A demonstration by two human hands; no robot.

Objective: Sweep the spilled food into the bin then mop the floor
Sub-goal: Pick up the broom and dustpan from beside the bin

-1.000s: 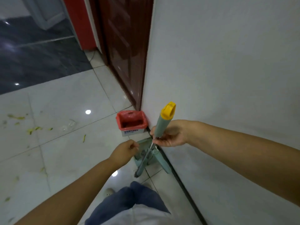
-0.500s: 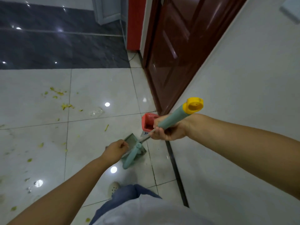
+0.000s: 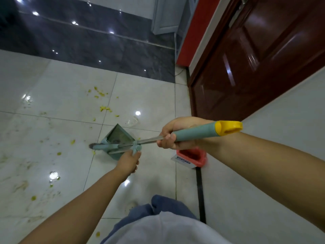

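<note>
My right hand (image 3: 173,133) grips the green broom handle (image 3: 195,133) with a yellow cap, just below the grip. Its metal shaft runs left and down to the teal dustpan (image 3: 117,138) standing on the floor. My left hand (image 3: 129,160) holds the green clip part of the dustpan handle (image 3: 136,148) where it meets the shaft. Yellow food bits (image 3: 104,108) lie scattered on the white tiles beyond the pan and to the left. A small bin with a red liner (image 3: 191,156) sits by the wall under my right forearm.
A dark red door (image 3: 246,67) and a white wall (image 3: 281,173) close off the right side. Dark grey tiles (image 3: 88,41) begin at the far side of the floor. A clear plastic scrap (image 3: 132,121) lies beyond the dustpan. My knee (image 3: 158,217) is at the bottom.
I have turned left, away from the wall. Broom and dustpan have swung out over the tiles towards the spill, and the bin now lies under my right arm.
</note>
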